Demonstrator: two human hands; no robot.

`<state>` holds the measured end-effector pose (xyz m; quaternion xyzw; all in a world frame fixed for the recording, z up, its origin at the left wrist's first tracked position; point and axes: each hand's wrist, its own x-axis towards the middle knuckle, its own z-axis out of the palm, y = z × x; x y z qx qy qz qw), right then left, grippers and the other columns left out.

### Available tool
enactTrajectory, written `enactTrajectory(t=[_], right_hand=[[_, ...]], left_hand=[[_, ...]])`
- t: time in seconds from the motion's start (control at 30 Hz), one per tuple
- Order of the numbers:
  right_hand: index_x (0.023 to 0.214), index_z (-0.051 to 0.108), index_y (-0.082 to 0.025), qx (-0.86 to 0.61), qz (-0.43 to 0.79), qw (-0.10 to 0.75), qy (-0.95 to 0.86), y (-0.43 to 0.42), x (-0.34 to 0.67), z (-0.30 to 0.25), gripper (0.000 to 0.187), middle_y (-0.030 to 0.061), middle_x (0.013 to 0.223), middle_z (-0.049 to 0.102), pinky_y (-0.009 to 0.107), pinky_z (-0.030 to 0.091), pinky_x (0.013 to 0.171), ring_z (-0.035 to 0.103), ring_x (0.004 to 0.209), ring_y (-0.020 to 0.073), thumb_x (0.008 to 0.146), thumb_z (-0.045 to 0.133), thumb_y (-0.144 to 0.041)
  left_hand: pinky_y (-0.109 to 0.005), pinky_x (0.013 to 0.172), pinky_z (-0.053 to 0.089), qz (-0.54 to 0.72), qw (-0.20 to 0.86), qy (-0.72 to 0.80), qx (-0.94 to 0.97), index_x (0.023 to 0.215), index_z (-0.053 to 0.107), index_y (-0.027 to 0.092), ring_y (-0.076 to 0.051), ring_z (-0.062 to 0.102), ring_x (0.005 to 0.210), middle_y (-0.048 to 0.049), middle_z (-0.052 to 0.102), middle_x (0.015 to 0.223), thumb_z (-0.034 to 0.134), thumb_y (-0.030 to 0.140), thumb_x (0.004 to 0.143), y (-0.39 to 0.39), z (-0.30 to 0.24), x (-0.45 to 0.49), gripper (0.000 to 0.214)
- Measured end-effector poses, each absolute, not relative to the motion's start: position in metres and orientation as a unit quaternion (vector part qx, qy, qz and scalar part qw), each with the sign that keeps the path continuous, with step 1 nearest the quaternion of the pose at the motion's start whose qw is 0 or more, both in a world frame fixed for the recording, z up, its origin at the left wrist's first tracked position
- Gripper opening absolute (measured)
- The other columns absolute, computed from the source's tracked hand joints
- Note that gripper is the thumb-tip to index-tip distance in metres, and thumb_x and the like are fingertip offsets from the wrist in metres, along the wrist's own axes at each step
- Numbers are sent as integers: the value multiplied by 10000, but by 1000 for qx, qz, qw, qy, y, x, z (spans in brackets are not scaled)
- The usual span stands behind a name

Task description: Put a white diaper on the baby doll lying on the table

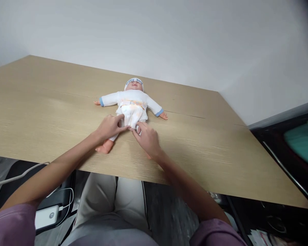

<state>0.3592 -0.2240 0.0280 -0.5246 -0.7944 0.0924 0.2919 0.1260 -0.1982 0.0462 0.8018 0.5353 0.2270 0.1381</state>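
A baby doll (109, 99) in a white outfit with blue cuffs and a lettered white cap lies on its back, head toward the wall and arms spread. Around its middle is a white diaper (131, 112) with an orange-patterned waistband. My left hand (110, 127) pinches the diaper's lower edge between the doll's legs, on the left side. Close beside it, my right hand (148, 138) pinches the same edge on the right. One bare foot shows left of my hands; the other leg is mostly hidden under my right hand.
The doll rests on a light wooden table (66, 78) set against a white wall. Below its front edge, at lower left, a white power bank (46, 217) with a cable lies on a black chair (64, 201). A dark object with a greenish panel (304, 141) stands at the right.
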Motion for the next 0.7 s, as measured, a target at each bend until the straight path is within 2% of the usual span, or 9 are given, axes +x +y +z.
enactTrajectory(t=[0.17, 0.27, 0.37, 0.47, 0.53, 0.6, 0.7], right_hand=[[981, 718, -242, -516, 90, 307, -795, -214, 360, 23, 235, 76, 1047, 755, 339, 385, 680, 674, 827, 244, 1133, 650, -407], [1039, 739, -247, -508, 92, 329, -791, -215, 361, 22, 187, 94, 1133, 769, 354, 455, 726, 718, 935, 278, 1125, 659, -393], [1101, 740, -252, -499, 93, 343, -790, -220, 361, 22, 156, 115, 1241, 778, 384, 522, 803, 745, 1051, 309, 1124, 650, -377], [1118, 720, -262, -495, 103, 347, -790, -222, 361, 23, 120, 115, 1236, 797, 410, 546, 867, 750, 1062, 319, 1116, 636, -348], [1121, 699, -260, -498, 109, 342, -789, -222, 361, 22, 109, 117, 1176, 809, 421, 539, 881, 749, 1056, 331, 1108, 623, -337], [1122, 677, -257, -508, 117, 331, -786, -221, 360, 21, 112, 119, 1103, 810, 418, 523, 858, 750, 1037, 342, 1100, 620, -350], [1142, 631, -260, -530, 142, 324, -770, -220, 359, 19, 149, 101, 1025, 798, 398, 500, 788, 753, 944, 329, 1069, 659, -387]], left_hand=[[-410, 889, 477, 268, 168, 472, 823, 803, 572, 246, -266, 616, 832, -46, 680, 794, 699, 636, 1049, -183, 42, 122, 478], [-439, 985, 510, 318, 188, 423, 827, 853, 609, 238, -292, 648, 1015, -93, 731, 1021, 697, 630, 1052, -180, 37, 118, 449], [-480, 1106, 506, 351, 191, 405, 822, 957, 672, 225, -321, 641, 1199, -141, 711, 1308, 738, 572, 1043, -181, 34, 115, 364], [-504, 1166, 485, 350, 192, 410, 820, 991, 686, 226, -333, 623, 1282, -143, 688, 1413, 738, 534, 1054, -183, 33, 115, 318], [-505, 1145, 483, 339, 193, 411, 824, 983, 678, 231, -329, 623, 1241, -129, 710, 1358, 723, 524, 1064, -183, 34, 116, 307], [-496, 1078, 485, 321, 193, 412, 831, 928, 638, 233, -315, 612, 1114, -106, 732, 1168, 701, 519, 1074, -183, 36, 117, 327], [-460, 965, 476, 311, 202, 428, 824, 870, 569, 237, -290, 552, 964, -59, 645, 907, 724, 521, 1042, -182, 37, 117, 366]])
